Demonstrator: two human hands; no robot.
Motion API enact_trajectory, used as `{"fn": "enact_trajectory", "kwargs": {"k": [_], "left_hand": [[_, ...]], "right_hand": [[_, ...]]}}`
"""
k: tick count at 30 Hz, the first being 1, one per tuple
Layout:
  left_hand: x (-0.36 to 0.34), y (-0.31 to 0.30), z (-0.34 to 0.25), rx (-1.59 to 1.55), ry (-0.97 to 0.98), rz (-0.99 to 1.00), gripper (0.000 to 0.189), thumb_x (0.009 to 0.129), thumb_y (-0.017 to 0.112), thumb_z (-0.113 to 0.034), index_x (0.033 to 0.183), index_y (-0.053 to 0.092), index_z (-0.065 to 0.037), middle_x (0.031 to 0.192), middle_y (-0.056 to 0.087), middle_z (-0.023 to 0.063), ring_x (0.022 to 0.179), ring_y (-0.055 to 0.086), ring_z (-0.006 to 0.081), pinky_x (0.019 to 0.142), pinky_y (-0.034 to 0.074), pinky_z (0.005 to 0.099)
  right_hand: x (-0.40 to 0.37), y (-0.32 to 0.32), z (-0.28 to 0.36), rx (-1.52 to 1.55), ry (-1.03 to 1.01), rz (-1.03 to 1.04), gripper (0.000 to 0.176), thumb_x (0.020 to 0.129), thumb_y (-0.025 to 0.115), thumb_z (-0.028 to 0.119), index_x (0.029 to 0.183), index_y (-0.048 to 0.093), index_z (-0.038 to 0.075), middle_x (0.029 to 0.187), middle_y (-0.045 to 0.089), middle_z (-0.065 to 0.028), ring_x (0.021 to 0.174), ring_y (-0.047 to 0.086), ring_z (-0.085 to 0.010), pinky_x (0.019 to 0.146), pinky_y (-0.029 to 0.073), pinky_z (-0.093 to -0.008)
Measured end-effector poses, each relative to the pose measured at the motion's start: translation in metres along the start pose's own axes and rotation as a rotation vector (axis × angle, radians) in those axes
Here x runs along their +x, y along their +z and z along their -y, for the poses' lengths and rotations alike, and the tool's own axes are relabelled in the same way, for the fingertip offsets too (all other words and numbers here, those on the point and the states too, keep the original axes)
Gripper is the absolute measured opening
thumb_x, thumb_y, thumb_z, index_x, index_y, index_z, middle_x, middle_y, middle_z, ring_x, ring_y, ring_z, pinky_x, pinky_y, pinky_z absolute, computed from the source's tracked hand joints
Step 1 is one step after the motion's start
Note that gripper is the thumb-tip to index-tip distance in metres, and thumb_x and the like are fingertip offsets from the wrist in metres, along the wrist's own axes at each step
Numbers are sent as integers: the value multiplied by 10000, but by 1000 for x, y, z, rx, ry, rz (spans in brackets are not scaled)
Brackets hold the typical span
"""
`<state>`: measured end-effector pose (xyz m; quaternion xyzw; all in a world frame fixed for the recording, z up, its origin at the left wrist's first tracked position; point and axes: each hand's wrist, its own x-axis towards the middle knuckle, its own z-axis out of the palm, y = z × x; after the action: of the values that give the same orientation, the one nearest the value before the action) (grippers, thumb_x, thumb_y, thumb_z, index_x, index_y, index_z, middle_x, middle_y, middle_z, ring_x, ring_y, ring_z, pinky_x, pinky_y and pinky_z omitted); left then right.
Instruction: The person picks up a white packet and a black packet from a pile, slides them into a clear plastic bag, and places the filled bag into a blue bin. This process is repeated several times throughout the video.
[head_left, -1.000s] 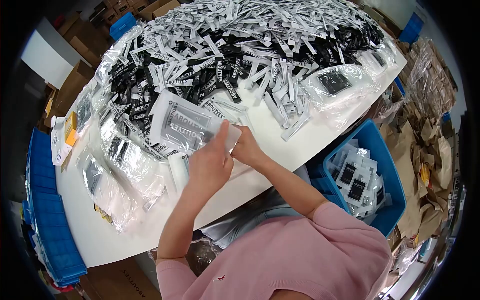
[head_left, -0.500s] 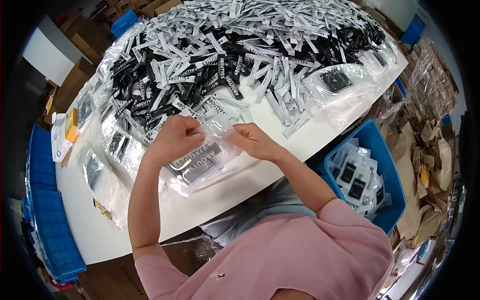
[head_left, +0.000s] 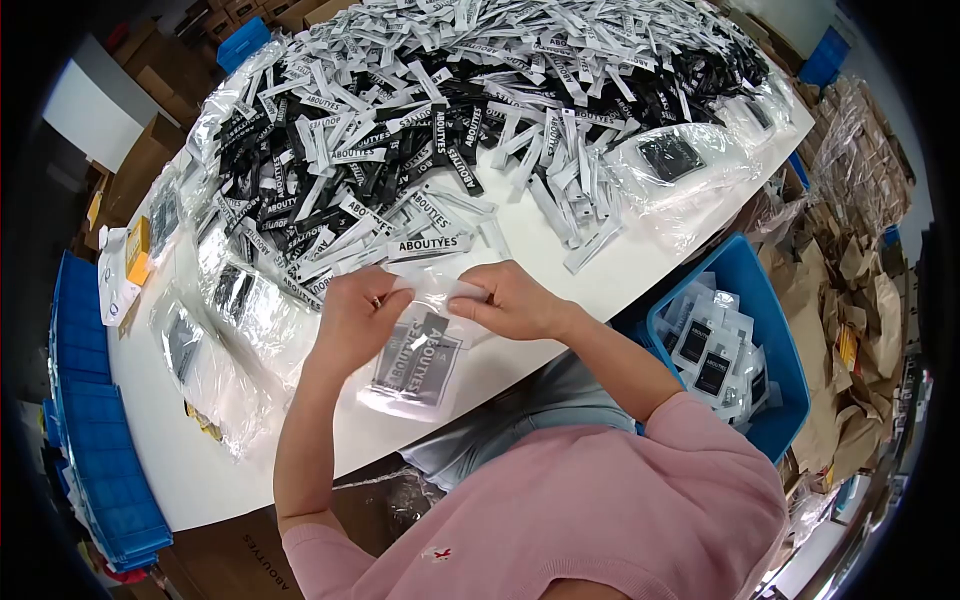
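A clear plastic bag [head_left: 415,385] hangs between my two hands over the table's near edge, with dark and grey printed packets showing inside it. My left hand [head_left: 358,318] pinches the bag's top on one side, thumb pressed to fingers. On the other side my right hand [head_left: 515,300] grips the same top edge, its thumb pointing toward the left thumb. Just beyond the hands lies a white stick packet [head_left: 428,246] printed ABOUTYES, part of a large heap of black and white stick packets [head_left: 400,130].
Stacks of clear bags [head_left: 245,300] lie on the left of the white table [head_left: 300,480], and more bags [head_left: 670,165] at the right. A blue bin [head_left: 790,370] of filled bags stands at my right. Blue trays [head_left: 100,420] line the left edge; brown paper [head_left: 800,290] lies far right.
Both hands have come slightly lower and nearer to me. The bag has swung from a slant to hanging more upright, and its packets have shifted down inside it.
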<state>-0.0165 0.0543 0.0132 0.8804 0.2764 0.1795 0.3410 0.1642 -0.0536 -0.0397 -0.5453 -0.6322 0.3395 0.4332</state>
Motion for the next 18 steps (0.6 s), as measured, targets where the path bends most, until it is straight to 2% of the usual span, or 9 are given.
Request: {"fn": "enact_trajectory", "kwargs": {"k": [2, 3, 6, 7, 10, 14, 15, 17, 18], "left_hand": [[-3, 11, -8, 335, 422, -158, 12, 660, 618, -30, 668, 620, -38, 643, 570, 85, 617, 544, 227, 509, 416, 341], [-4, 13, -15, 462, 447, -34, 49, 608, 603, -26, 640, 595, -63, 602, 528, 69, 637, 545, 234, 520, 435, 358], [-6, 27, -18, 512, 452, 11, 48, 589, 597, -39, 599, 563, -71, 579, 494, 60, 619, 541, 237, 515, 436, 357], [-5, 29, -17, 486, 448, 40, 179, 647, 691, -127, 577, 549, -42, 610, 561, 82, 579, 547, 254, 487, 413, 372], [-6, 40, -13, 332, 331, 132, 274, 673, 710, -194, 532, 531, -41, 519, 506, 98, 496, 511, 270, 456, 390, 373], [-9, 44, 13, 286, 223, -48, 345, 687, 718, -216, 504, 506, -14, 495, 480, 121, 449, 476, 274, 430, 366, 355], [-12, 33, 23, 303, -40, 97, 271, 708, 694, -240, 581, 584, -27, 567, 569, 104, 515, 551, 263, 494, 441, 363], [-22, 33, 37, 143, -43, 39, 230, 704, 698, -218, 623, 605, -24, 599, 582, 104, 564, 568, 264, 532, 459, 360], [-27, 34, 41, -16, -61, -16, 195, 700, 702, -197, 665, 626, -21, 631, 594, 103, 612, 584, 264, 569, 477, 357]], "right_hand": [[-2, 8, 2, -127, -105, -50, 156, 785, 586, 155, 746, 569, 5, 655, 555, -118, 585, 532, -256, 550, 429, -342], [-3, 12, 3, -255, -216, -103, 126, 775, 584, 140, 757, 569, 16, 682, 552, -112, 628, 546, -278, 569, 438, -355], [-11, 13, 4, -314, -223, -69, 81, 756, 592, 112, 765, 568, 36, 703, 539, -100, 681, 551, -290, 592, 445, -373], [-16, 9, 3, -311, -235, -83, 69, 757, 596, 105, 767, 578, 38, 694, 537, -97, 674, 551, -285, 590, 445, -372], [-45, -17, -5, -296, -265, -77, 72, 752, 624, 54, 821, 616, 38, 687, 544, -84, 643, 535, -263, 570, 429, -348], [-121, -109, -18, -334, 78, -104, 84, 776, 613, 102, 776, 624, 18, 640, 542, -105, 569, 530, -242, 480, 435, -312], [-152, -145, -21, -460, 467, -85, 122, 766, 618, 133, 774, 623, 11, 656, 559, -116, 591, 549, -267, 510, 454, -340], [-211, -192, -33, -827, 667, -244, 199, 756, 633, 191, 808, 619, -1, 694, 583, -142, 631, 570, -313, 557, 464, -391], [-212, -191, -22, -1119, 641, -395, 225, 759, 631, 201, 841, 612, -8, 718, 593, -154, 659, 578, -333, 591, 468, -404]]}}
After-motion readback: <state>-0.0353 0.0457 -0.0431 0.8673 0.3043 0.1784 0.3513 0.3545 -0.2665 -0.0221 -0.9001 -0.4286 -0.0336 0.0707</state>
